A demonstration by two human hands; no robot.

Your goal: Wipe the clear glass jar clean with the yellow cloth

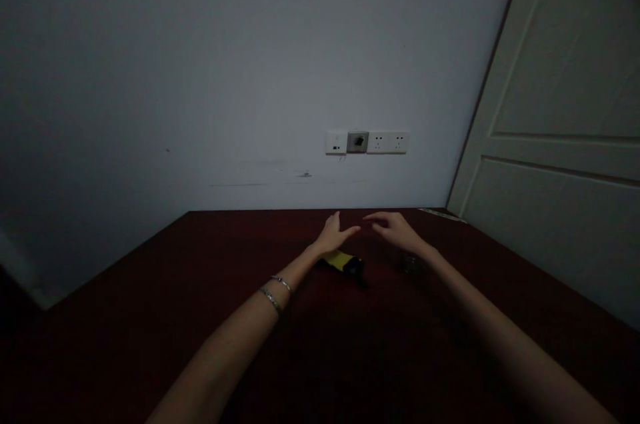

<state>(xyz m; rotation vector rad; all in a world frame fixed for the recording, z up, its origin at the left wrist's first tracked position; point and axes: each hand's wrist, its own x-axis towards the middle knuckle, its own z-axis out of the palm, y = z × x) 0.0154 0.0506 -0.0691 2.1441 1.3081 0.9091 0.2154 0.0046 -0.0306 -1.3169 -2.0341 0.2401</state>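
Note:
My left hand [333, 235] reaches over the dark red table, its thumb stretched to the right and its fingers pointing forward, apart from the thumb. Nothing shows in it. Just below and partly behind its wrist lies a yellow and black item [339, 260], too dark to name. My right hand [395, 229] hovers to the right with fingers extended to the left, thumb apart, holding nothing visible. Beneath the right wrist sits a small dark, perhaps see-through object [411, 265], partly hidden by the forearm. A gap separates the two hands.
The dark red tabletop [240, 244] meets a pale wall [250, 77] at its far edge. Low on that wall are socket plates [388, 143] and a grey switch or outlet [357, 142]. A panelled door [565, 97] stands at the right. The lighting is dim.

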